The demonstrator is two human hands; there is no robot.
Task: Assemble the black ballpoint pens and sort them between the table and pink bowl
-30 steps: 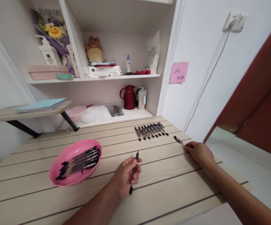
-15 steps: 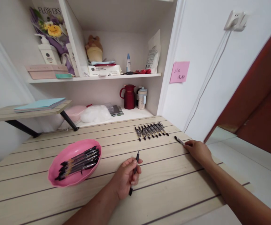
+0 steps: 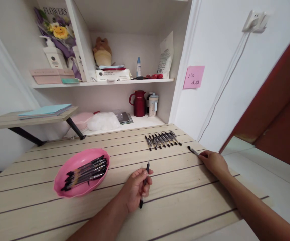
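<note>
Upright in my left hand (image 3: 136,187) is a pen (image 3: 145,177) with a dark grip and a black lower end. Its pale tip points up, and my fingers are wrapped round it. My right hand (image 3: 214,162) is at the right side of the table, its fingertips closed on the near end of another pen (image 3: 193,150). That one lies slanted, with its black end pointing away to the left; my fingers hide the rest. Left of it lies a row of pens (image 3: 163,140), side by side. A pink bowl (image 3: 59,182) on the left holds several more pens (image 3: 86,174).
Behind the wood-plank table (image 3: 170,197) stand white shelves (image 3: 102,83) with a red jug (image 3: 139,104), a tumbler (image 3: 153,106) and a plastic bag (image 3: 103,121). A raised wooden stand (image 3: 4,123) is at the left. A cable (image 3: 219,95) hangs along the right wall.
The whole view has shifted very slightly. Both hands keep their places and their holds on the pens; the row and the bowl are unchanged.
</note>
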